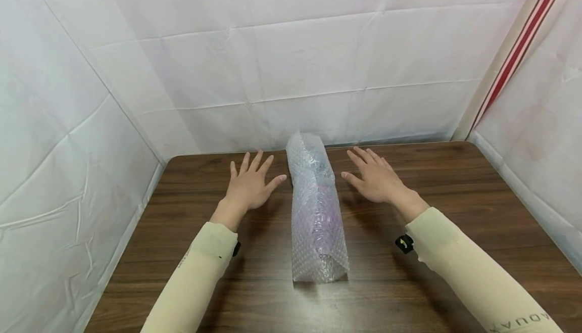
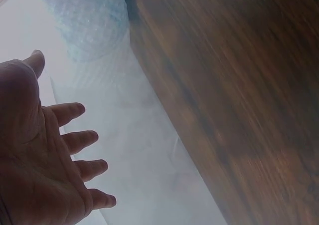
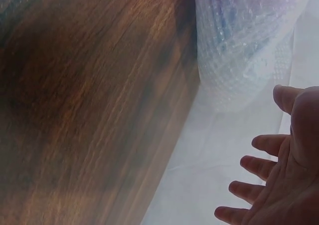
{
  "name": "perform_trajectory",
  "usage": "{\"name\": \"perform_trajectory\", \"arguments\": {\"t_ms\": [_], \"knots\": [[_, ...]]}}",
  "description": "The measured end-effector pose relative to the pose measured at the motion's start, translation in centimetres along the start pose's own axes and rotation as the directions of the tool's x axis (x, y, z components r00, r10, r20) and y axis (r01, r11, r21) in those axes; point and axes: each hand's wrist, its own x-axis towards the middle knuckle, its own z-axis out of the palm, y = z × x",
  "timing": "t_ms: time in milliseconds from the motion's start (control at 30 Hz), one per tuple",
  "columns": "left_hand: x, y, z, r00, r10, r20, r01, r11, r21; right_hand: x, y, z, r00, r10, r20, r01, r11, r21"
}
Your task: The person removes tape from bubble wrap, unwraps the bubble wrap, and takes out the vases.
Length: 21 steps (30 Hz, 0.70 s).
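Note:
A long bundle in bubble wrap (image 1: 316,211) lies lengthwise on the brown wooden table (image 1: 182,282), its far end at the back edge. Pinkish purple shows through the wrap's middle, but what is inside cannot be made out. To the left of it my left hand (image 1: 249,184) is held with fingers spread, apart from the wrap. My right hand (image 1: 375,175) is on the other side, fingers straight, also touching nothing. Both wrist views show the palms, of the left hand (image 2: 45,150) and the right hand (image 3: 284,170), with the wrapped bundle (image 3: 244,40) beyond the thumb.
White sheeting (image 1: 295,60) hangs behind the table and on both sides. A red-striped strip (image 1: 523,50) runs down the back right corner. A small black device (image 1: 404,243) sits under the right sleeve cuff.

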Motion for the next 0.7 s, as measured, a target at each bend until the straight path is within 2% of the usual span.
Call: {"name": "perform_trajectory", "arguments": {"t_ms": [267,700], "knots": [[-0.6,0.9,0.7,0.999,0.031,-0.015,-0.031,0.999,-0.022,-0.8,-0.4,0.6,1.000,-0.019,-0.001,0.019,0.999,0.029],[-2.0,2.3,0.8,0.998,0.058,-0.009,-0.059,0.996,-0.060,-1.8,-1.3,1.2,0.999,-0.042,-0.004,0.043,0.997,0.071]]}}
